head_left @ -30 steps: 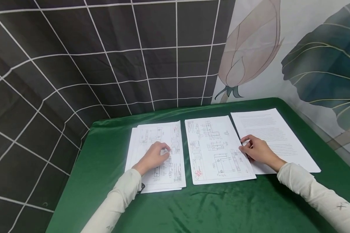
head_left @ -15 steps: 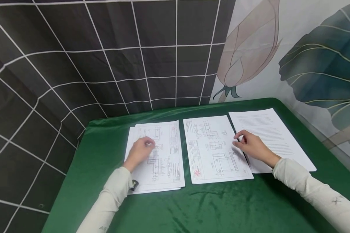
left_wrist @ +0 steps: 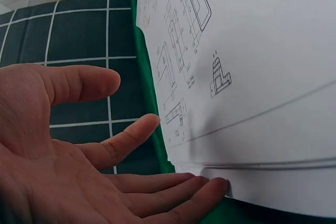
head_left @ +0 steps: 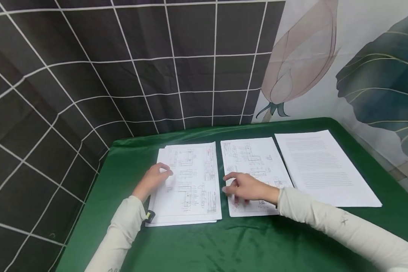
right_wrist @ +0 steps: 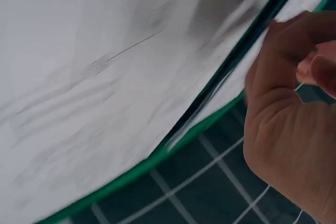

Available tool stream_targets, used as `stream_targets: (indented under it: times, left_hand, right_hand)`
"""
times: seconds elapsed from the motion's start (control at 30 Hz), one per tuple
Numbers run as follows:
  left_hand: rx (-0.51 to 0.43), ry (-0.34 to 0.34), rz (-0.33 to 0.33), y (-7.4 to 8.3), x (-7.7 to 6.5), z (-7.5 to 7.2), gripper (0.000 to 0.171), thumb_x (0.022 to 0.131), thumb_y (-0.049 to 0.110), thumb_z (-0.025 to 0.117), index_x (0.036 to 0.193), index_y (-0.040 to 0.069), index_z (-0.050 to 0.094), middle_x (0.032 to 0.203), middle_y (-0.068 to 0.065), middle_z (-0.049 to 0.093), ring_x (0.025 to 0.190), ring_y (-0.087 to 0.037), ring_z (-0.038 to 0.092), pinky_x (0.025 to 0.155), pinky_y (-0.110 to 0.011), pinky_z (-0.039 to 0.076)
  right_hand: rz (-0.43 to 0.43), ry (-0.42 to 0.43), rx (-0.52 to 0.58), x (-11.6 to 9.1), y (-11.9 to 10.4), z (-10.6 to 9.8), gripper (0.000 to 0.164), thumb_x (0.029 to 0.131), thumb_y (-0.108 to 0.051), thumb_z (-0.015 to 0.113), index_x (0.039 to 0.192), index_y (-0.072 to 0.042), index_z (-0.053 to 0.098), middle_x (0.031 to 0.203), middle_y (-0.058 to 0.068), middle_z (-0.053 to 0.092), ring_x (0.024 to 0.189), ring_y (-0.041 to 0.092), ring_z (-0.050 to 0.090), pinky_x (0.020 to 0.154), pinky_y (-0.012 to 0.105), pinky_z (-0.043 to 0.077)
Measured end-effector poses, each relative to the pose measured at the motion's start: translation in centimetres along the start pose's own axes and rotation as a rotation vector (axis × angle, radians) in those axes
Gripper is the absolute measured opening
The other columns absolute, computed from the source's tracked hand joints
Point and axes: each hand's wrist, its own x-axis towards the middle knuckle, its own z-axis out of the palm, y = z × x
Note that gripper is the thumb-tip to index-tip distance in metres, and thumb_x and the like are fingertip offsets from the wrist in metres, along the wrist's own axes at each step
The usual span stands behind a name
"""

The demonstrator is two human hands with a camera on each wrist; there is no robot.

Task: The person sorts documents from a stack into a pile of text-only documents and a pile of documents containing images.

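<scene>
"Start at the left of the frame. What have you got?"

"My left hand (head_left: pixel 152 180), spread wide, thumb well clear of the fingers! It's over the left edge of the left stack (head_left: pixel 195 185), left of centre. Technical drawings up top there, red print at the upper right, lettering too small to read."

"And at the centre?"

"The middle stack (head_left: pixel 236 151)! More drawings, and my right hand (head_left: pixel 248 187) hangs across its lower half, thumb and forefinger parted in a loose, narrow curl. Whether a fingertip touches paper, I can't tell. There's red print under my fingers, blurred."

"Right of that?"

"The right stack (head_left: pixel 321 170), top page full of typed lines, too fine to make out. Below it, my right sleeve (head_left: pixel 312 211) carries a dark mark like an X. All three stacks lie on the green cloth (head_left: pixel 190 249)."
</scene>
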Motion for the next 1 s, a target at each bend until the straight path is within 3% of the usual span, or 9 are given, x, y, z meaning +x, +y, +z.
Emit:
stream_targets:
  times: [0.2,0.43,0.6,0.7,0.87,1.0]
  left_hand:
    - [-0.042,0.012,-0.016,-0.1,0.1,0.7,0.039,0.09,0.027,0.055,0.121,0.003,0.057,0.131,-0.023,0.05,0.116,-0.037,0.051,0.093,-0.051,0.043]
    - [-0.077,0.043,-0.024,-0.7,0.2,0.5,0.036,0.09,0.024,0.055,0.118,0.002,0.059,0.121,-0.021,0.058,0.096,-0.03,0.058,0.073,-0.037,0.05]
    - [-0.105,0.034,-0.033,-0.7,-0.3,0.5,0.038,0.091,0.023,0.054,0.121,0.001,0.056,0.124,-0.021,0.056,0.103,-0.032,0.057,0.082,-0.043,0.051]
    - [-0.12,0.031,-0.044,-0.7,-0.1,0.6,0.038,0.091,0.024,0.054,0.123,0.002,0.054,0.127,-0.021,0.054,0.109,-0.033,0.056,0.086,-0.045,0.049]
    - [-0.115,0.035,-0.044,-0.5,0.0,0.3,0.038,0.091,0.024,0.055,0.124,0.004,0.054,0.127,-0.021,0.055,0.108,-0.032,0.056,0.083,-0.04,0.05]
    - [-0.125,0.039,-0.035,-0.3,-0.2,0.1,0.044,0.091,0.022,0.055,0.13,0.005,0.048,0.126,-0.023,0.055,0.09,-0.028,0.058,0.07,-0.034,0.049]
  right_hand:
    - [0.133,-0.006,0.066,1.5,0.0,1.9,0.074,0.091,-0.027,0.062,0.147,-0.001,0.022,0.073,0.008,0.065,0.039,0.016,0.054,0.041,0.031,0.049]
    - [0.098,0.056,0.128,2.4,0.3,2.5,0.08,0.088,-0.02,0.066,0.147,0.002,0.017,0.067,0.009,0.063,0.036,0.014,0.049,0.034,0.029,0.043]
    - [0.094,0.074,0.187,2.7,0.2,2.7,0.083,0.088,-0.02,0.067,0.147,0.005,0.015,0.069,0.01,0.063,0.035,0.014,0.047,0.033,0.028,0.04]
    - [0.075,0.083,0.212,2.7,0.3,2.7,0.074,0.089,-0.019,0.065,0.143,0.007,0.021,0.075,0.008,0.065,0.035,0.014,0.049,0.033,0.03,0.042]
    - [-0.028,0.06,0.18,2.7,0.6,2.4,0.032,0.094,-0.019,0.058,0.115,0.005,0.055,0.068,0.008,0.068,0.034,0.015,0.051,0.034,0.032,0.045]
    - [-0.1,0.018,0.187,2.6,1.0,2.1,0.025,0.098,-0.019,0.052,0.101,0.0,0.067,0.069,0.006,0.071,0.035,0.016,0.053,0.035,0.032,0.046]
